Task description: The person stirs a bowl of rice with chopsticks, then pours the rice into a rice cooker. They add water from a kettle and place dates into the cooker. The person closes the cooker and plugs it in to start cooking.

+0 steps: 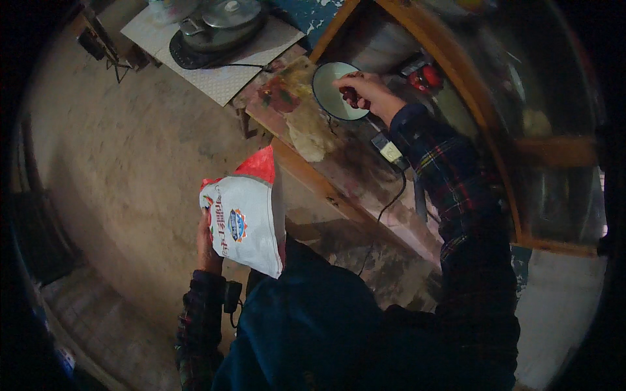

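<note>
My left hand (207, 246) grips the side of a white plastic bag (251, 225) with red ends and printing; the bag is tilted, and its contents are hidden. My right hand (370, 91) reaches over a white bowl (324, 96) with a dark rim on the wooden bench. Dark red, wrinkled pieces that look like dried dates (350, 96) show under its curled fingers. Whether any lie in the bowl beneath the hand I cannot tell.
A yellowish cloth (310, 138) lies on the bench (332, 189) beside the bowl. A socket block (389, 151) with a black cable sits near my right forearm. Further right stands a wood-framed glass cabinet (456, 52). An electric pan (222, 29) with a lid stands far left.
</note>
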`<state>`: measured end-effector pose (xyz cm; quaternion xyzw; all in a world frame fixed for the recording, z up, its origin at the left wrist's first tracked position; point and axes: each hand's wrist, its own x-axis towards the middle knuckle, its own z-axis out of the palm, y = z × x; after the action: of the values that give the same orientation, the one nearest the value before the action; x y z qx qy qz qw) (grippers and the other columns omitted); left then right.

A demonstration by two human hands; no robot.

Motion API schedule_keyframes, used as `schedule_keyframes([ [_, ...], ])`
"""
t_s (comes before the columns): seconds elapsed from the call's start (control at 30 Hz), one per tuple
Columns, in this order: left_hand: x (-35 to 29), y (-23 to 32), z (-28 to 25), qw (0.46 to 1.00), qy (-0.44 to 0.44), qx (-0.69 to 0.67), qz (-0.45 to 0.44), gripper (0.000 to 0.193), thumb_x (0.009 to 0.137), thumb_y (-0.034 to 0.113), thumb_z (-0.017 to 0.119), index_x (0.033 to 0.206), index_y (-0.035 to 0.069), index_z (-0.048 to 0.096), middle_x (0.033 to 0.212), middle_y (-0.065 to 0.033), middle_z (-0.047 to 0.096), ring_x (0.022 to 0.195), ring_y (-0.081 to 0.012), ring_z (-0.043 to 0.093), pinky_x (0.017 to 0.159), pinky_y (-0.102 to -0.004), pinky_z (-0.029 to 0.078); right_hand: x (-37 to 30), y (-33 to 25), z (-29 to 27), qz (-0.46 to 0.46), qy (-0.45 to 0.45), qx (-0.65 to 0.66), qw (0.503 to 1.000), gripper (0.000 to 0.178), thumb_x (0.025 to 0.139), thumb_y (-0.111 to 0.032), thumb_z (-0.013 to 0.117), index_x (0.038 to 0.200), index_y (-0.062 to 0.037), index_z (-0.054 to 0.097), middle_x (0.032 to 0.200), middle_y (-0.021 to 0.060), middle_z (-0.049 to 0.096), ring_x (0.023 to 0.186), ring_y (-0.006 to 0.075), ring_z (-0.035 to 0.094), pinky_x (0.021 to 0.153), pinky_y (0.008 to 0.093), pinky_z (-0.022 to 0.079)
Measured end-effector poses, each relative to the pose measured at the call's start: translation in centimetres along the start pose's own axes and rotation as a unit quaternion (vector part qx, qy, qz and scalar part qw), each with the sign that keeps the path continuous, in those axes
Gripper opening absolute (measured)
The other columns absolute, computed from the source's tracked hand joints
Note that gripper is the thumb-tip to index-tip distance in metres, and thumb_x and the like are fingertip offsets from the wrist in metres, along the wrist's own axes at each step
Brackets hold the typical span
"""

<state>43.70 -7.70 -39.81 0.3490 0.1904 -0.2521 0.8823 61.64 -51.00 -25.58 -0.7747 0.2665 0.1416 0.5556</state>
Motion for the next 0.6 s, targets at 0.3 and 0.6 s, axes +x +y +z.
schedule_keyframes([
  [0.3, -1.0, 0.1, 0.7, 0.999, 0.041, -0.022, -0.026, 0.055, 0.1, 0.044, 0.047, 0.137, 0.004, 0.047, 0.127, -0.0097, 0.061, 0.112, -0.0221, 0.061, 0.097, -0.0374, 0.048, 3.2, 1.1, -0.8, 0.026, -0.004, -0.085, 0.996, 0.07, 0.085, -0.035, 0.069, 0.145, -0.0102, 0.042, 0.138, 0.0134, 0.049, 0.116, 0.0262, 0.054, 0.074, 0.0409, 0.058],
  [0.6, -0.3, -0.2, -0.1, 0.997, 0.012, -0.065, -0.027, 0.059, 0.101, 0.049, 0.043, 0.139, 0.004, 0.045, 0.128, -0.0105, 0.06, 0.114, -0.0231, 0.06, 0.099, -0.0389, 0.048, -5.4, -1.2, 3.1, -0.192, -0.075, -0.044, 0.977, 0.025, 0.09, -0.016, 0.062, 0.109, -0.0008, 0.068, 0.094, 0.0082, 0.07, 0.075, 0.0142, 0.067, 0.068, 0.0323, 0.059],
])
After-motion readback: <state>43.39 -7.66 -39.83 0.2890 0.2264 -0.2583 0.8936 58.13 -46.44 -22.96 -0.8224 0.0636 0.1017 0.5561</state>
